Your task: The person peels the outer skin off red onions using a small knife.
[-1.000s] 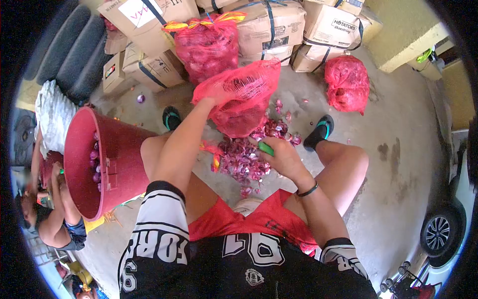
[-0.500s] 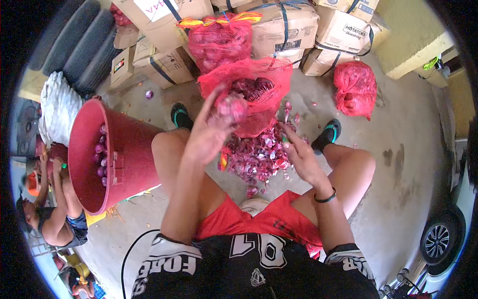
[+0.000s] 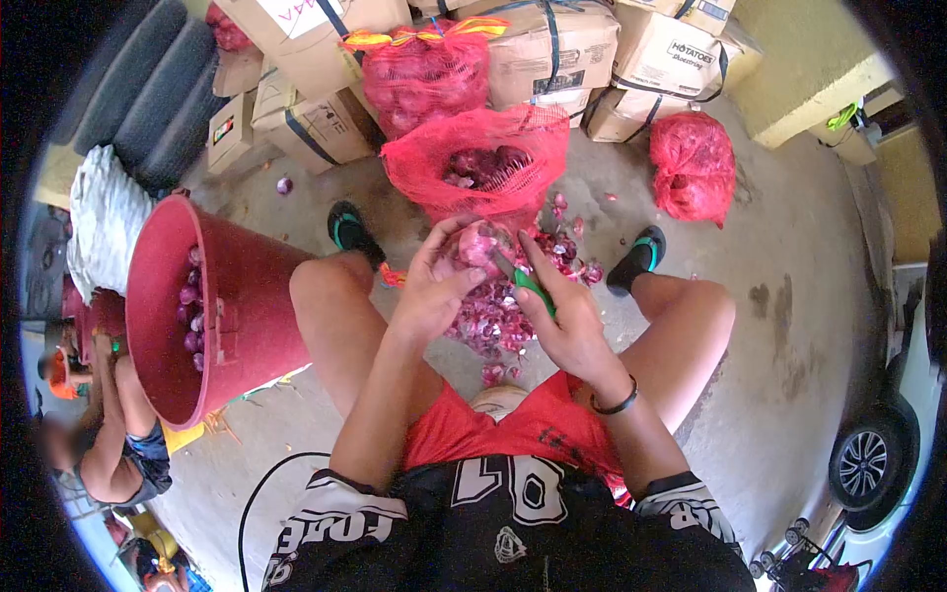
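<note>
Black-and-white jersey [image 3: 602,533], red shorts [image 3: 464,426], 1 black wristband [image 3: 619,406]

Grey floor [image 3: 789,257] under onion peelings [image 3: 493,321], a red tub [image 3: 258,296], one stray onion [image 3: 284,185], a red mesh bag [image 3: 693,166].

Rightward, grey concrete floor [image 3: 779,395] is left free, while passage is obstructed ahead by an open red mesh sack [image 3: 473,203], leftward by a red plastic tub [image 3: 254,286].

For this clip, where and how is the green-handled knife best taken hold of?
Probably by the green handle, from the person's right. The blade slants up-left in the picture to the onion in the left hand, so the handle end faces the right hand, which holds it.
</note>
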Action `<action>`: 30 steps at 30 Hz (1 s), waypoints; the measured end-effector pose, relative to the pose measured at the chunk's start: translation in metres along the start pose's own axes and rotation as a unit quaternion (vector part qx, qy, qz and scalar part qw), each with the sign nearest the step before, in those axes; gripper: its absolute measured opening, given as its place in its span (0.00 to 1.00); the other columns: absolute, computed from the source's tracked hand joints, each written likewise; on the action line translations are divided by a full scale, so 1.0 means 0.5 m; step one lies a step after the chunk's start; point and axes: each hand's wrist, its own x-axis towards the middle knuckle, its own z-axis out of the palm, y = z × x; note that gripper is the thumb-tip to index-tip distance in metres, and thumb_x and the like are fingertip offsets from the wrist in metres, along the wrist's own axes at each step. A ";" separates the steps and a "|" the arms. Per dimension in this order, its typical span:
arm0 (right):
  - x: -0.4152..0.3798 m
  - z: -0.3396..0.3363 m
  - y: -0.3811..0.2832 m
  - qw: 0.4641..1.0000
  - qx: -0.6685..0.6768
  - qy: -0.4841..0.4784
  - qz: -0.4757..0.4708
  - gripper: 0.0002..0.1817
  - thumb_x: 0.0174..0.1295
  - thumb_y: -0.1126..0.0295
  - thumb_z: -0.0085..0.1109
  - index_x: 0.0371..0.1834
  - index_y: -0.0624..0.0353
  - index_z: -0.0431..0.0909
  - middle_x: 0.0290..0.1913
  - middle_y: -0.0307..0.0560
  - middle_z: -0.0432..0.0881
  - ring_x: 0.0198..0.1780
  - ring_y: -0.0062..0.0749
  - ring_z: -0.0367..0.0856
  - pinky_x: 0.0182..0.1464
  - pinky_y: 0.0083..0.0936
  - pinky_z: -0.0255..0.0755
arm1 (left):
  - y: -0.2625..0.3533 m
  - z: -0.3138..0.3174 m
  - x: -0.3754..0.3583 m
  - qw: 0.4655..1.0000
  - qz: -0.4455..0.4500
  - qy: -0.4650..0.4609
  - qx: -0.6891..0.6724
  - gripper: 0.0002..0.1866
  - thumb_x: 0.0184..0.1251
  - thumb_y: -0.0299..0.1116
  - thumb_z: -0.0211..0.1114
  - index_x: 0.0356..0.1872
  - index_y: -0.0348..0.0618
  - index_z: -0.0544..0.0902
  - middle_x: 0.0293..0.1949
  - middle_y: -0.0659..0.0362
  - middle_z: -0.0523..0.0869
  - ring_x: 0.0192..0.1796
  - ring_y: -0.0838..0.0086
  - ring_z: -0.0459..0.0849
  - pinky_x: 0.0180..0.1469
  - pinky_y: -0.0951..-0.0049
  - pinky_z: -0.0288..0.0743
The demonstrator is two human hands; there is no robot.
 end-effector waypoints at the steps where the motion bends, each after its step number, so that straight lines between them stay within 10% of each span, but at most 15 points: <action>1: 0.003 -0.002 -0.006 1.000 0.004 -0.010 0.017 0.31 0.67 0.66 0.56 0.71 0.65 0.60 0.53 0.68 0.78 0.52 0.56 0.81 0.54 0.38 0.73 | -0.001 -0.001 -0.002 1.000 -0.005 -0.008 0.007 0.35 0.52 0.15 0.69 0.64 0.37 0.68 0.61 0.54 0.74 0.63 0.67 0.74 0.66 0.65 0.70; 30: -0.010 0.008 0.035 0.993 0.112 0.025 -0.032 0.22 0.65 0.71 0.57 0.62 0.64 0.73 0.52 0.60 0.82 0.51 0.41 0.84 0.54 0.29 0.75 | -0.017 -0.026 -0.022 0.984 -0.122 -0.052 -0.118 0.26 0.70 0.37 0.61 0.64 0.35 0.69 0.56 0.52 0.79 0.55 0.63 0.83 0.56 0.59 0.81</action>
